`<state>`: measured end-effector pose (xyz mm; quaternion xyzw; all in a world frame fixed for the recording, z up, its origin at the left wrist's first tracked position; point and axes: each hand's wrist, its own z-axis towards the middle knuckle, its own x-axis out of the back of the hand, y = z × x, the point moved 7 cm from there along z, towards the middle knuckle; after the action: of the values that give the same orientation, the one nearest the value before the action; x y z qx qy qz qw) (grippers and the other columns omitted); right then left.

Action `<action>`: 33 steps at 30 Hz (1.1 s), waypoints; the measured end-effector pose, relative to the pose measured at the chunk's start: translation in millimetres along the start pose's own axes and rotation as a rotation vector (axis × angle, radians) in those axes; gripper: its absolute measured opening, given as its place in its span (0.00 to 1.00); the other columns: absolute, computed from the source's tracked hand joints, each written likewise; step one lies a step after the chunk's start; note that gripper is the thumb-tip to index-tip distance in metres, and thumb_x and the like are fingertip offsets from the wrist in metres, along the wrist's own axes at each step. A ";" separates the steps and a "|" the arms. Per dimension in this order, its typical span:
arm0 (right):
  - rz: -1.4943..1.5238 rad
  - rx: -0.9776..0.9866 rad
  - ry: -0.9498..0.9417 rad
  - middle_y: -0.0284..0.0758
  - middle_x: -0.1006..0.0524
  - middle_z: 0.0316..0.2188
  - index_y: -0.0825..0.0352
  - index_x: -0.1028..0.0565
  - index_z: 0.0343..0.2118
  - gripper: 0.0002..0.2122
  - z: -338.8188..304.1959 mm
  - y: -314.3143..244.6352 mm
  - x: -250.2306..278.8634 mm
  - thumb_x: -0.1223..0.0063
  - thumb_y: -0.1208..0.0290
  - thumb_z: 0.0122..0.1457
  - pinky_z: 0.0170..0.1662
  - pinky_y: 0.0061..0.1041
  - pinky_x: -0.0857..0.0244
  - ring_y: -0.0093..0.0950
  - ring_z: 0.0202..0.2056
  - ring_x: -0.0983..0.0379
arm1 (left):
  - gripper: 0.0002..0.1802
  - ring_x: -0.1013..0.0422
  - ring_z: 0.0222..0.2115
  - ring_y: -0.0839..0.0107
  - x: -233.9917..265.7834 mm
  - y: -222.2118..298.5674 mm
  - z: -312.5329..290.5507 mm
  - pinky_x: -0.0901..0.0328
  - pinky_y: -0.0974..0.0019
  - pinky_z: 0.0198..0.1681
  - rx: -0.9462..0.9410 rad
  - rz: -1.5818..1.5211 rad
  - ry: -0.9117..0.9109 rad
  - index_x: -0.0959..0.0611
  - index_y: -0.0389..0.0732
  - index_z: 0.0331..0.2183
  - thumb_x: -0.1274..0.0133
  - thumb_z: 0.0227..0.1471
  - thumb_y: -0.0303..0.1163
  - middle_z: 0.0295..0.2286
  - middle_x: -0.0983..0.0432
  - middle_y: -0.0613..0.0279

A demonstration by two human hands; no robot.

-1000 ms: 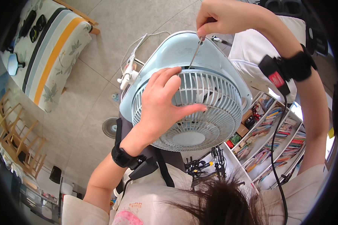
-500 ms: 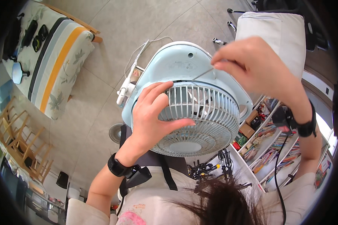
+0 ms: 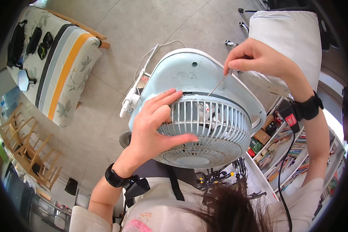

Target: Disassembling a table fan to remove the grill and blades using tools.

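A pale blue electric fan (image 3: 173, 87) is in front of me, its round ribbed grille (image 3: 193, 152) turned toward me. My left hand (image 3: 149, 123) grips the left side of the grille, fingers over the top seam and thumb stretched across the ribs. Above the fan's right side, my right hand (image 3: 259, 60) pinches a thin metal rod (image 3: 219, 85), like a slim screwdriver; its upper end is mostly hidden by the fingers. The rod slants down to the left, its tip at the grille's top rim. Behind the ribs, the inner parts show only partly.
Left of the fan stands a white pole-like part (image 3: 132, 92) with a cord. A white cushioned seat (image 3: 286, 38) is at the far right, above a bookshelf (image 3: 276, 170). A patterned bed or bench (image 3: 62, 65) with small items and wooden chairs (image 3: 27, 143) are on the left.
The rod's tip has shifted slightly right along the grille rim. My right hand has risen relative to the fan and is no longer blurred. My left hand keeps its grip.
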<state>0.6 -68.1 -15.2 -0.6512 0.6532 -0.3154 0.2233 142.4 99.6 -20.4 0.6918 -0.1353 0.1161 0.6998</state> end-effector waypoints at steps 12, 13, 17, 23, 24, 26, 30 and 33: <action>0.091 0.113 0.107 0.30 0.24 0.21 0.69 0.21 0.31 0.09 -5.7 23.6 -5.3 0.49 0.69 0.56 0.27 0.18 0.42 0.16 0.23 0.35 | 0.39 0.35 0.34 0.58 -9.6 13.8 26.8 0.37 0.60 0.37 0.009 0.165 -0.199 0.28 0.38 0.36 0.29 0.21 0.47 0.37 0.31 0.54; 0.101 0.109 0.125 0.30 0.24 0.21 0.69 0.21 0.31 0.09 -8.1 21.9 -6.7 0.49 0.69 0.56 0.27 0.18 0.42 0.16 0.23 0.35 | 0.44 0.34 0.35 0.59 -12.5 14.0 28.1 0.36 0.60 0.38 0.013 0.231 -0.232 0.28 0.38 0.40 0.28 0.18 0.48 0.36 0.31 0.55; -0.180 0.237 0.369 0.30 0.26 0.18 0.68 0.21 0.32 0.08 -37.4 4.1 -5.0 0.48 0.71 0.54 0.22 0.20 0.44 0.15 0.18 0.37 | 0.50 0.33 0.37 0.59 -12.5 14.7 28.0 0.36 0.59 0.40 0.052 0.321 -0.242 0.28 0.39 0.43 0.28 0.14 0.50 0.35 0.31 0.56; 0.277 0.045 0.804 0.30 0.23 0.23 0.66 0.25 0.44 0.13 -126.0 38.6 -18.7 0.49 0.74 0.55 0.24 0.14 0.41 0.14 0.23 0.33 | 0.46 0.33 0.37 0.59 -21.1 19.1 34.5 0.36 0.60 0.40 -0.019 0.324 -0.298 0.26 0.38 0.42 0.28 0.17 0.49 0.34 0.31 0.55; 0.374 0.002 0.929 0.30 0.23 0.24 0.67 0.26 0.45 0.14 -146.3 49.6 -28.9 0.49 0.74 0.55 0.25 0.14 0.41 0.14 0.24 0.33 | 0.46 0.32 0.37 0.59 -20.5 22.4 36.0 0.35 0.61 0.40 -0.024 0.351 -0.290 0.26 0.38 0.42 0.28 0.18 0.48 0.34 0.31 0.56; 0.563 -0.099 1.087 0.31 0.23 0.26 0.69 0.27 0.45 0.14 -174.3 75.1 -65.8 0.50 0.73 0.56 0.26 0.13 0.41 0.14 0.26 0.31 | 0.44 0.32 0.36 0.60 -20.0 24.2 36.5 0.35 0.61 0.39 -0.042 0.425 -0.283 0.26 0.37 0.41 0.28 0.20 0.47 0.35 0.31 0.56; 0.935 -0.191 1.537 0.35 0.25 0.28 0.72 0.28 0.38 0.13 -204.6 121.4 -190.4 0.59 0.66 0.61 0.28 0.16 0.40 0.20 0.29 0.30 | 0.42 0.30 0.35 0.60 -14.8 27.6 34.9 0.35 0.62 0.40 -0.016 0.505 -0.299 0.25 0.36 0.42 0.29 0.22 0.43 0.35 0.29 0.56; 0.830 -0.380 1.949 0.37 0.27 0.29 0.70 0.31 0.33 0.19 -215.1 122.1 -299.7 0.70 0.58 0.66 0.37 0.23 0.39 0.25 0.31 0.31 | 0.41 0.30 0.36 0.60 -23.8 30.1 30.4 0.35 0.62 0.40 -0.079 0.543 -0.320 0.24 0.36 0.45 0.30 0.25 0.42 0.35 0.28 0.55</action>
<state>-221.5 249.5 14.2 0.1292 0.7581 -0.4916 -0.4086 108.7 70.4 -0.4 0.6120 -0.4278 0.1833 0.6394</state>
